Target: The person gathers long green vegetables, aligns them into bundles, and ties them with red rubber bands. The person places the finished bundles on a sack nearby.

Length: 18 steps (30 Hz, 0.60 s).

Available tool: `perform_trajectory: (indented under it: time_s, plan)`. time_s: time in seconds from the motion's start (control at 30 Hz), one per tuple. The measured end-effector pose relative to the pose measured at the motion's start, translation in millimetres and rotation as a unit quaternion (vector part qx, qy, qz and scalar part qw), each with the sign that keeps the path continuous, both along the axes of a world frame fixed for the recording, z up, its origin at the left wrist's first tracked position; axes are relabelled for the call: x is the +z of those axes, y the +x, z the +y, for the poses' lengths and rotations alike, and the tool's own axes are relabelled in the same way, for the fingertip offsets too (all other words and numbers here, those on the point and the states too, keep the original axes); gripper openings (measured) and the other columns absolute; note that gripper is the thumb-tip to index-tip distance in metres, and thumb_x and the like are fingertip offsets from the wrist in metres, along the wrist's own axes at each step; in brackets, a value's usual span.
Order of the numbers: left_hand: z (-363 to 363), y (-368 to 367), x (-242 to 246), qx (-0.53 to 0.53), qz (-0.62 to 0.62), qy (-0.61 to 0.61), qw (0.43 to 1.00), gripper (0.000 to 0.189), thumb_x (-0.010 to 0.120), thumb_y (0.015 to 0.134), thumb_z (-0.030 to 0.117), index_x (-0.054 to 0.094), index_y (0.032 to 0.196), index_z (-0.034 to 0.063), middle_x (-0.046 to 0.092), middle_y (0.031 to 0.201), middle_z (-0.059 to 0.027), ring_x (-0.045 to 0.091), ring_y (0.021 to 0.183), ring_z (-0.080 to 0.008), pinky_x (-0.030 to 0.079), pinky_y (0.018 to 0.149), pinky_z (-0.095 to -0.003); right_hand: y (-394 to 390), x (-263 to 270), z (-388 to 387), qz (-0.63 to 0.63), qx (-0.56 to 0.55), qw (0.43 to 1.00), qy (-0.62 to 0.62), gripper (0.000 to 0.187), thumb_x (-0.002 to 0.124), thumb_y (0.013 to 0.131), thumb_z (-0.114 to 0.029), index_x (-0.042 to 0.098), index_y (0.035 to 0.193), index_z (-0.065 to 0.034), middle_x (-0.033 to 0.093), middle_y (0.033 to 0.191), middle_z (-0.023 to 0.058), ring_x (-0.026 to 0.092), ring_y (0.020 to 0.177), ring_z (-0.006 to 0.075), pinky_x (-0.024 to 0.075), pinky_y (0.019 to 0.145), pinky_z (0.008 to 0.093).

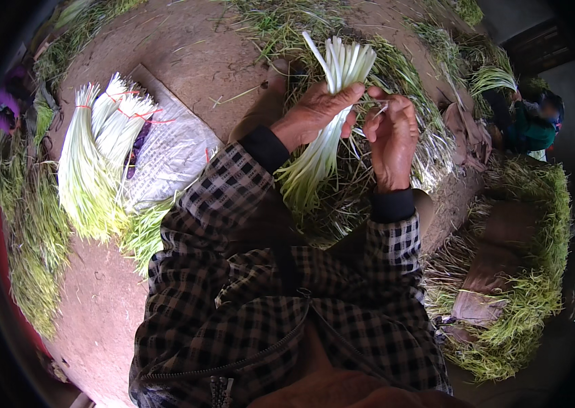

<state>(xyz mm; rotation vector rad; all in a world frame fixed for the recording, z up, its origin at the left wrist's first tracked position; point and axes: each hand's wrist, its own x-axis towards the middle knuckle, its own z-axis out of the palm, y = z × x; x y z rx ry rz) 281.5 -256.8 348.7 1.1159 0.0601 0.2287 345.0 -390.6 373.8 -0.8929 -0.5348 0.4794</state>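
Observation:
My left hand (315, 112) is closed around a bunch of blanched chives (351, 64). Their white cut ends point up and away from me, and the pale yellow-green leaves hang below the fist. Just to the right, my right hand (394, 135) has its fingers bent and its fingertips pinched on a thin pale strand (380, 108). That strand runs close to the held bunch. Beneath both hands lies a loose heap of green and withered leaves (409, 148).
Left of me, several chive bundles (81, 153) with red ties lie partly on a white woven sack (175, 148). Loose greens (37, 245) line the far left. A cloth (491, 270) lies across a chive pile (537, 306) at right. Another person (532, 125) holds greens at upper right.

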Motion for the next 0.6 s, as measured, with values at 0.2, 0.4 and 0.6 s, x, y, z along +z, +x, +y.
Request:
perform_trajectory:
  time_s: [0.2, 0.4, 0.6]
  plan:
    - [-0.5, 0.9, -6.5, -0.030, -0.040, 0.047, 0.998, 0.045, 0.059, 0.088, 0.049, 0.058, 0.099, 0.0057, 0.055, 0.055, -0.0024, 0.055, 0.047, -0.0110, 0.045, 0.046, -0.0259, 38.3, 10.0, -0.4, 0.128, 0.097, 0.976, 0.149, 0.006, 0.055, 0.090, -0.015, 0.055, 0.090, -0.0084, 0.064, 0.082, 0.0096, 0.057, 0.064, 0.0155, 0.0469, 0.057, 0.0248]
    - [1.4, -4.0, 1.5, -0.082, -0.057, 0.044, 0.994, 0.026, 0.064, 0.089, 0.026, 0.058, 0.099, 0.0033, 0.055, 0.058, -0.0016, 0.054, 0.047, -0.0099, 0.048, 0.047, -0.0266, 91.0, 43.8, -46.4, 0.034, 0.070, 0.961, 0.266, 0.012, 0.056, 0.087, -0.014, 0.057, 0.084, -0.0030, 0.060, 0.080, 0.0073, 0.054, 0.066, 0.0142, 0.0468, 0.060, 0.0258]
    - [-4.5, -2.5, 0.0, -0.083, -0.056, 0.008, 0.995, 0.027, 0.066, 0.088, 0.026, 0.058, 0.099, 0.0017, 0.056, 0.062, -0.0024, 0.053, 0.048, -0.0108, 0.046, 0.048, -0.0260, 93.5, 44.2, -46.8, 0.020, 0.036, 0.964, 0.261, 0.010, 0.054, 0.089, -0.013, 0.055, 0.089, -0.0029, 0.058, 0.083, 0.0091, 0.053, 0.070, 0.0153, 0.0461, 0.063, 0.0261]
